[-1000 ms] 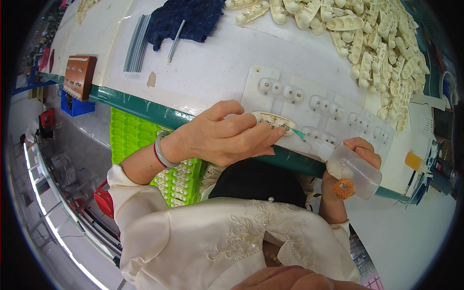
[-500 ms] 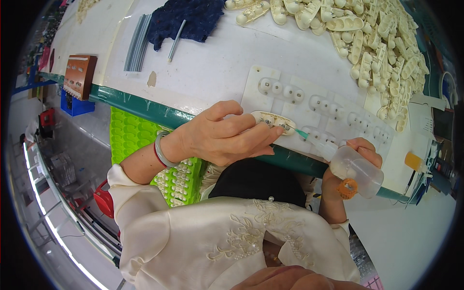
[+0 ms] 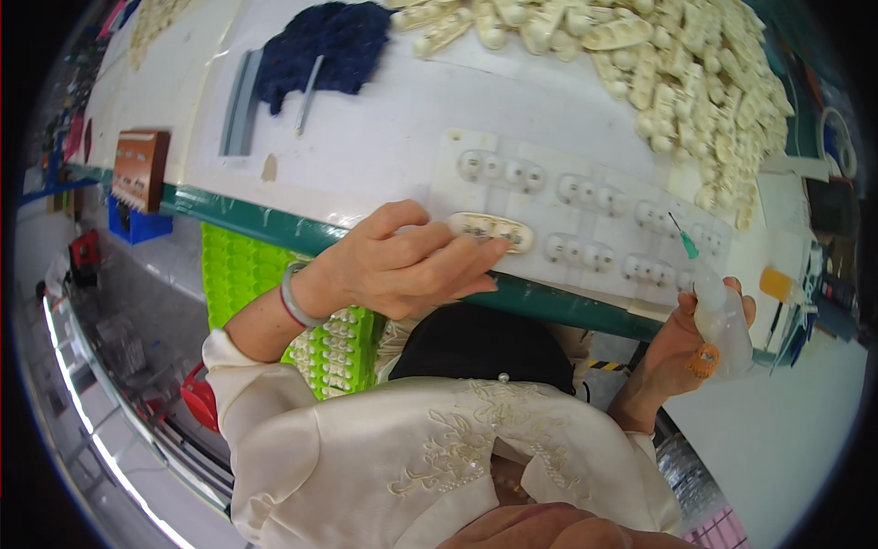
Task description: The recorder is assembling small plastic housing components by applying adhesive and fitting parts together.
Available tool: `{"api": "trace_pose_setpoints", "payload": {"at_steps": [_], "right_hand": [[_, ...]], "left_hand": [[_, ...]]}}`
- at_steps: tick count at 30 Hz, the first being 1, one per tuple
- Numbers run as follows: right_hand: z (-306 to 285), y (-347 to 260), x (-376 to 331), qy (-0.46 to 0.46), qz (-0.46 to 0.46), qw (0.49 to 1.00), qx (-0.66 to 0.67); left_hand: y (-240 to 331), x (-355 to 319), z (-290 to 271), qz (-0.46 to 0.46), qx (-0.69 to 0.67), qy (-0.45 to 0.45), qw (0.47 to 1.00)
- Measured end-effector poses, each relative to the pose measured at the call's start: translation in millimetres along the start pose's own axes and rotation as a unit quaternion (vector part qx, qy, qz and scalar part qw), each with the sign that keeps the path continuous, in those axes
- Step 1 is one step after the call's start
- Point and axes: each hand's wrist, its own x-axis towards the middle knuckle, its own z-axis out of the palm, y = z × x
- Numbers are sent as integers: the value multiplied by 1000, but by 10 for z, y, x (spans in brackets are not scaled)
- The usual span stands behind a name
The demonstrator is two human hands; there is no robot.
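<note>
My left hand [image 3: 402, 265] rests at the near edge of the white table [image 3: 366, 137], its fingertips pressing on a small cream oval part [image 3: 489, 231]. That part lies on a white moulded fixture sheet [image 3: 585, 210] with rows of round pockets. My right hand [image 3: 681, 343] holds a clear squeeze bottle [image 3: 721, 316] upright, off the table's right end. The bottle's green needle tip [image 3: 684, 240] points up, clear of the sheet. An orange cap [image 3: 702, 359] shows at the bottle's lower end.
A large heap of cream oval parts [image 3: 695, 82] covers the far right of the table. A dark blue cloth [image 3: 320, 50] with a grey tool lies far left, a brown ridged block [image 3: 139, 169] at the left edge. A bright green crate [image 3: 274, 293] stands under the table.
My right hand has drawn the bottle back to the right and tipped it upright, lifting the needle tip off the oval part. My left hand keeps pressing the part.
</note>
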Motion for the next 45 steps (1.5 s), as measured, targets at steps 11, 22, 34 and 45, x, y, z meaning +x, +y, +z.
{"api": "trace_pose_setpoints", "payload": {"at_steps": [11, 22, 34, 45], "right_hand": [[-258, 33, -143, 68, 35, 997, 23], [141, 160, -310, -73, -2, 997, 28], [212, 164, -356, -123, -12, 992, -14], [279, 158, -355, -162, 2, 987, -14]], "left_hand": [[20, -26, 22, -25, -29, 4, 999], [-4, -17, 18, -5, -13, 0, 1000], [-2, -16, 18, -8, -15, 4, 1000], [2, -15, 32, -8, -18, 4, 1000]]}}
